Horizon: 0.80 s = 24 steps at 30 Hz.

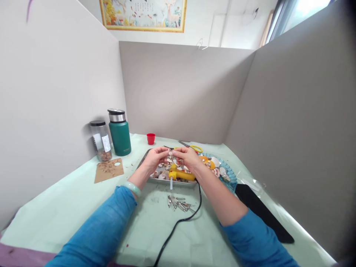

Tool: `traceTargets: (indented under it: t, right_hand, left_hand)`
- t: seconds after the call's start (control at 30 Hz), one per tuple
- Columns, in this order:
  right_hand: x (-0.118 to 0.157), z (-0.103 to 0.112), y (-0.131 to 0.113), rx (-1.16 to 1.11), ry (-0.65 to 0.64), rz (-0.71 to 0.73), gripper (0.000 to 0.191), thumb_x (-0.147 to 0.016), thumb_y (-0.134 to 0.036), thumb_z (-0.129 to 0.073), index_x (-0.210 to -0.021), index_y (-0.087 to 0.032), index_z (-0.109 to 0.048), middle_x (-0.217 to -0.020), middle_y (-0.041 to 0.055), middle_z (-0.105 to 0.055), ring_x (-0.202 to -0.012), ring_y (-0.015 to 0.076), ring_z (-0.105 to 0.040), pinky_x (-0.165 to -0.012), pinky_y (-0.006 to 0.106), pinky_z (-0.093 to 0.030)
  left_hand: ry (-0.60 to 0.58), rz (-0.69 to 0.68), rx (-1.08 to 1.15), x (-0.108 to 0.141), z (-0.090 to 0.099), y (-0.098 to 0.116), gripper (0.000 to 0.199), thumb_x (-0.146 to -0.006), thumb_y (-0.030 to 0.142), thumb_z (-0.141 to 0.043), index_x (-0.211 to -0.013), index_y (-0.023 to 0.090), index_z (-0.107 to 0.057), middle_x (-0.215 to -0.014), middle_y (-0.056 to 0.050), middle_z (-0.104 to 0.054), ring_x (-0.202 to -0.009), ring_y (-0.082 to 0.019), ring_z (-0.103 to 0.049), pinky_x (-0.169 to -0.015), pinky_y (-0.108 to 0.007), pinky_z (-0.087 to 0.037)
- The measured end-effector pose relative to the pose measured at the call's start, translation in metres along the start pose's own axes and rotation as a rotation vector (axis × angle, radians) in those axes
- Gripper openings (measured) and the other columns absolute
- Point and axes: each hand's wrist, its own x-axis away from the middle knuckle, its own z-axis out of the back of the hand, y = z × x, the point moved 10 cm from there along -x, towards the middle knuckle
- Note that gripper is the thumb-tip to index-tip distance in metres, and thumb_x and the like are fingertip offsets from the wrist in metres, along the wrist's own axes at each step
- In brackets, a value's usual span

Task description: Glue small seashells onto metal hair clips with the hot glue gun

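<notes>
My left hand [158, 158] and my right hand [185, 157] meet over the tray, fingertips pinched on a small speckled shell [170, 152] between them. Its details are too small to make out. Beneath them is a metal tray [158, 181] of assorted seashells [164, 174]. Across the tray's near right side lies a yellow hot glue gun [180, 174], a pale glue stick poking out toward me. In front of the tray, several small metal clips [178, 203] lie in a loose pile. Beside my right forearm, a blue scalloped plate [232, 178] bears more shells and orange pieces.
A black cord [178, 222] runs from the glue gun to the front edge. At left stand a green flask [120, 138], a clear jar [101, 142] and a brown card [109, 170]. Farther back are a red cup [150, 139] and yellow-handled scissors [196, 148]. A black strip [263, 213] lies right.
</notes>
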Motion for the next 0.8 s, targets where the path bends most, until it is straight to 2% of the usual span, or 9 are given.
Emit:
traceTargets:
  t: [0.23, 0.8]
  right_hand:
    - [0.0037, 0.0016, -0.0077, 0.091, 0.037, 0.052, 0.028, -0.053, -0.033, -0.078, -0.069, -0.014, -0.065, -0.064, -0.0002, -0.06, -0.056, 0.0088, -0.052, -0.049, 0.021, -0.044]
    - [0.0029, 0.0027, -0.009, 0.123, 0.007, 0.045, 0.03, -0.049, -0.033, -0.081, -0.066, -0.014, -0.065, -0.064, 0.0, -0.061, -0.053, 0.009, -0.054, -0.05, 0.023, -0.048]
  left_hand:
    - [0.014, -0.039, -0.118, -0.0004, -0.0001, 0.0039, 0.032, -0.06, 0.03, -0.078, -0.081, 0.01, -0.065, -0.065, -0.001, -0.06, -0.046, -0.006, -0.048, -0.048, -0.022, -0.043]
    - [0.007, -0.046, -0.093, 0.0024, -0.0036, 0.0087, 0.029, -0.061, 0.029, -0.077, -0.082, 0.01, -0.069, -0.064, -0.002, -0.062, -0.047, -0.006, -0.048, -0.049, -0.021, -0.044]
